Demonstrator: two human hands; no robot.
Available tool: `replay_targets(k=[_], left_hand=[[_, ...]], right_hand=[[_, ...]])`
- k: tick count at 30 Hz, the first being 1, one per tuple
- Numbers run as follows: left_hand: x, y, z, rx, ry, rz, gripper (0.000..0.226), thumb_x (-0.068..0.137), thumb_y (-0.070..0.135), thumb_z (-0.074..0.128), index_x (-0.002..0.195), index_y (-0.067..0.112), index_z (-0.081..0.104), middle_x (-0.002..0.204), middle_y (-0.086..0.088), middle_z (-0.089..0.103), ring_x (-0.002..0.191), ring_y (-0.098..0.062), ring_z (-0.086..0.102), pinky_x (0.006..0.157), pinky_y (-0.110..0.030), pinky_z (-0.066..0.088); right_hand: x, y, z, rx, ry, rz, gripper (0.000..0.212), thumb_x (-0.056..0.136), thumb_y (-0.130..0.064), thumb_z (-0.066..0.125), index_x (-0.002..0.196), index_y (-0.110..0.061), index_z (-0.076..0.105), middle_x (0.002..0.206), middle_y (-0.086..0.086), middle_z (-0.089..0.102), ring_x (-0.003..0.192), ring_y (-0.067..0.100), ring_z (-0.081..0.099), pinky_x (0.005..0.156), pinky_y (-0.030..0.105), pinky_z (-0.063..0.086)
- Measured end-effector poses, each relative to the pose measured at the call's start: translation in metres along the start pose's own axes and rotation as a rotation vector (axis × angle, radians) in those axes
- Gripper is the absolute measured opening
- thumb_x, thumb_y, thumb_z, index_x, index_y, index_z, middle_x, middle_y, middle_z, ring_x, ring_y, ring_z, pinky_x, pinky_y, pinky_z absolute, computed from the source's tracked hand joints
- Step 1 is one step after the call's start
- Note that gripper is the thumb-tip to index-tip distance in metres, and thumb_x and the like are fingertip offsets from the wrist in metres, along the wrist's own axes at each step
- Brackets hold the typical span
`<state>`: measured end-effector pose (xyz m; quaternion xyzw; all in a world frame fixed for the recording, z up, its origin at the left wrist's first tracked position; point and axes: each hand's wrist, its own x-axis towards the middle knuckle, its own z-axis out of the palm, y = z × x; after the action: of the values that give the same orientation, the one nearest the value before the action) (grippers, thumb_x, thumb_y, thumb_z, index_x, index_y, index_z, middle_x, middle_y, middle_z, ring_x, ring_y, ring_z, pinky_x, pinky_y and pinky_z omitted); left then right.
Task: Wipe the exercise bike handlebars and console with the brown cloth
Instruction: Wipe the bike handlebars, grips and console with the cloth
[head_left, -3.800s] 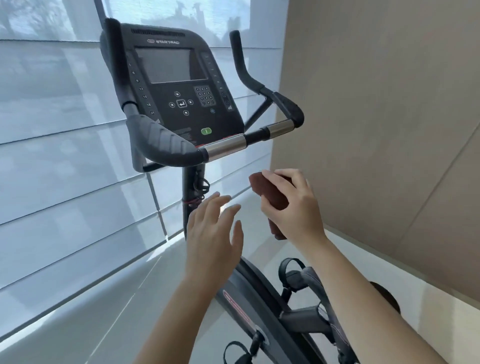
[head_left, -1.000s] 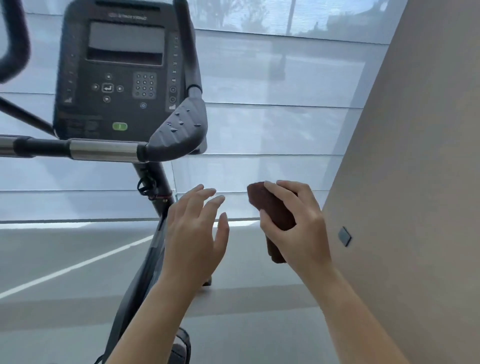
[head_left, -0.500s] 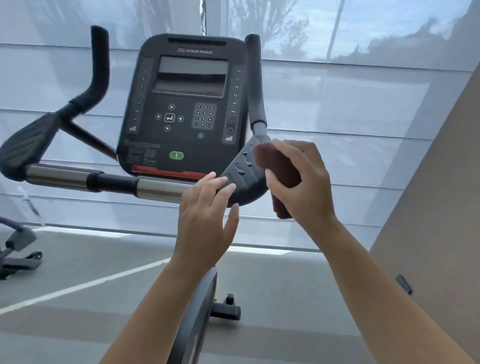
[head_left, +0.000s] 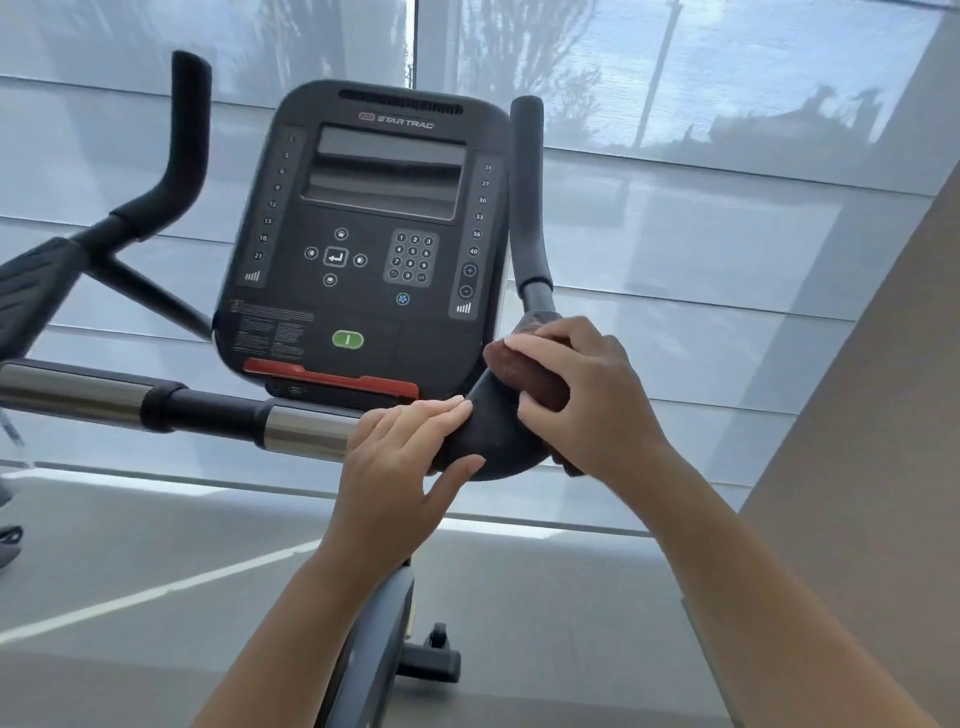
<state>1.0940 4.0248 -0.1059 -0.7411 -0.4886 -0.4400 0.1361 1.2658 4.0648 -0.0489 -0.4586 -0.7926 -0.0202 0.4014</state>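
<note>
Right hand (head_left: 587, 395) clutching brown cloth (head_left: 524, 371) against handlebar pad (head_left: 488, 436), left hand (head_left: 405, 462) clasping pad's inner end

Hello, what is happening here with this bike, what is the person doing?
A person is cleaning an exercise bike. The right hand presses a brown cloth onto the padded right handlebar grip, beside the console. The left hand holds the same grip from below and steadies it. Nothing touches the console.

Gym: exercise bike (head_left: 363, 249), blinds (head_left: 701, 234)
</note>
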Motion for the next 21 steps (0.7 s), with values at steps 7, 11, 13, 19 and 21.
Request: replay_targets(k=[7, 11, 13, 19, 21], left_hand=[[0.003, -0.013, 0.005, -0.026, -0.006, -0.012, 0.041, 0.083, 0.035, 0.052, 0.106, 0.005, 0.066, 0.104, -0.005, 0.07, 0.094, -0.023, 0.064, 0.085, -0.029, 0.036], [-0.001, -0.014, 0.007, -0.034, -0.001, -0.018, 0.041, 0.083, 0.036, 0.052, 0.106, 0.005, 0.067, 0.104, -0.005, 0.07, 0.095, -0.023, 0.064, 0.086, -0.029, 0.036], [-0.002, -0.01, 0.009, -0.043, 0.01, -0.018, 0.041, 0.083, 0.036, 0.051, 0.105, 0.005, 0.067, 0.103, -0.006, 0.07, 0.094, -0.023, 0.065, 0.085, -0.028, 0.035], [0.001, -0.006, 0.011, -0.048, 0.036, -0.026, 0.041, 0.083, 0.037, 0.049, 0.103, 0.006, 0.068, 0.102, -0.005, 0.07, 0.094, -0.019, 0.063, 0.085, -0.027, 0.035], [0.004, -0.01, 0.011, -0.047, 0.025, -0.03, 0.043, 0.084, 0.039, 0.048, 0.103, 0.005, 0.068, 0.102, -0.005, 0.07, 0.094, -0.02, 0.063, 0.085, -0.028, 0.034]], right_hand=[[-0.019, -0.001, -0.004, 0.134, -0.059, -0.125, 0.046, 0.068, -0.015, 0.061, 0.113, -0.023, 0.065, 0.109, 0.0, 0.059, 0.099, 0.017, 0.055, 0.087, 0.023, 0.044], [0.035, 0.019, -0.007, 0.101, 0.05, -0.059, 0.045, 0.075, -0.01, 0.065, 0.118, -0.021, 0.062, 0.113, 0.003, 0.057, 0.104, 0.015, 0.054, 0.092, 0.019, 0.04], [0.046, 0.028, -0.002, 0.101, -0.013, 0.035, 0.044, 0.078, -0.009, 0.063, 0.121, -0.023, 0.06, 0.117, 0.002, 0.055, 0.107, 0.012, 0.051, 0.091, 0.009, 0.035], [-0.003, 0.037, 0.009, 0.303, 0.125, 0.108, 0.048, 0.075, -0.006, 0.062, 0.118, -0.027, 0.061, 0.113, -0.003, 0.053, 0.1, -0.012, 0.047, 0.081, -0.001, 0.036], [-0.018, 0.039, 0.011, 0.345, 0.147, 0.077, 0.049, 0.072, -0.009, 0.062, 0.117, -0.028, 0.061, 0.113, -0.003, 0.054, 0.103, -0.007, 0.049, 0.083, 0.002, 0.037]])
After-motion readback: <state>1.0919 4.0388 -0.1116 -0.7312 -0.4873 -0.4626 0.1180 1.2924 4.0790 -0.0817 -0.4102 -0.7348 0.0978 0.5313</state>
